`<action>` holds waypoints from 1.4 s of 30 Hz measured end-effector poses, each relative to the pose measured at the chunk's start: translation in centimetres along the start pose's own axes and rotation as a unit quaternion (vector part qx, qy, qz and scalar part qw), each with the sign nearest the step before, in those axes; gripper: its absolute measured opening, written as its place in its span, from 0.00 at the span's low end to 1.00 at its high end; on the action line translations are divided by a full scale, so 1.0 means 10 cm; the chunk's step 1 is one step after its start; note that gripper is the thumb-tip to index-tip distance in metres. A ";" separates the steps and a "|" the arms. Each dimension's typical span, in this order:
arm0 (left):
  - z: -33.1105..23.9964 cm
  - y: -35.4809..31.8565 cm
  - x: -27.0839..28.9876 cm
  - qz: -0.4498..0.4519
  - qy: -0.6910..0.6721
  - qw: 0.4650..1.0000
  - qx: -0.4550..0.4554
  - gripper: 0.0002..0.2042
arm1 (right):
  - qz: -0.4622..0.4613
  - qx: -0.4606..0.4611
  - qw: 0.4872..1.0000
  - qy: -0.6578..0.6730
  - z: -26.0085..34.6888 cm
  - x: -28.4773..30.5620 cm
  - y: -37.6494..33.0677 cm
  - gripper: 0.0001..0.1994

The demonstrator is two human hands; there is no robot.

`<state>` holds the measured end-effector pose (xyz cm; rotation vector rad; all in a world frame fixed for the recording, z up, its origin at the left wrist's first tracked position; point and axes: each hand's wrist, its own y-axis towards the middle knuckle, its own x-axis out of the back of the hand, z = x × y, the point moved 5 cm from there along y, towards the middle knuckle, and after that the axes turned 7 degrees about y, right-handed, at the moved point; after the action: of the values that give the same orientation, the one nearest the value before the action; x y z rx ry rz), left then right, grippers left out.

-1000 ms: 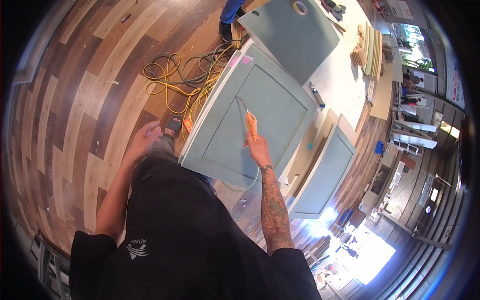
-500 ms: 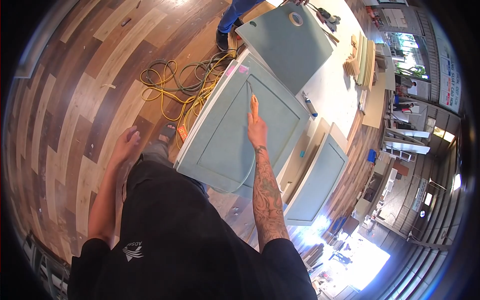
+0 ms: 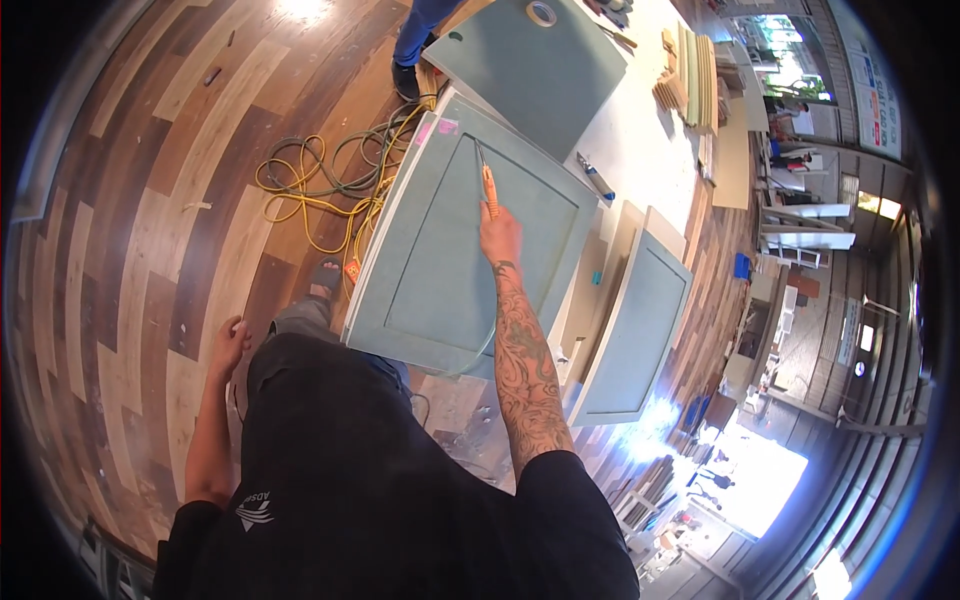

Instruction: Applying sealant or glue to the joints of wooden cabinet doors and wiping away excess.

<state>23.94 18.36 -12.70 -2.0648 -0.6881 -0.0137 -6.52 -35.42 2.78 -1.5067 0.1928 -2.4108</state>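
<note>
The right hand (image 3: 502, 238) is gripping a slim, orange-handled, metal-tipped tool (image 3: 490, 192), which is pointing toward the far-left corner of a grey-green, groove-bordered rectangular panel (image 3: 440, 265). The left hand (image 3: 232, 346) is hanging left of the panel's near-left corner, above brown wood-plank flooring (image 3: 160, 250); how tightly its fingers are curling, I cannot tell.
</note>
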 end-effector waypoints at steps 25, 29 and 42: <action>0.05 0.18 0.07 0.038 0.007 0.996 0.084 0.26 | -0.133 -0.149 0.980 0.011 -1.76 0.90 -0.08 0.26; 0.00 0.20 0.16 0.039 0.019 0.994 0.097 0.27 | -0.152 -0.165 0.974 0.012 -1.88 0.96 -0.09 0.27; -1.05 0.53 -0.35 0.075 0.073 0.993 -0.061 0.25 | -0.102 -0.220 0.970 -0.003 -2.05 0.87 -0.75 0.29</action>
<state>26.19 6.35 -11.83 -2.2031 -0.4516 -0.1220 -29.77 -31.83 3.07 -1.7931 0.6360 -2.6474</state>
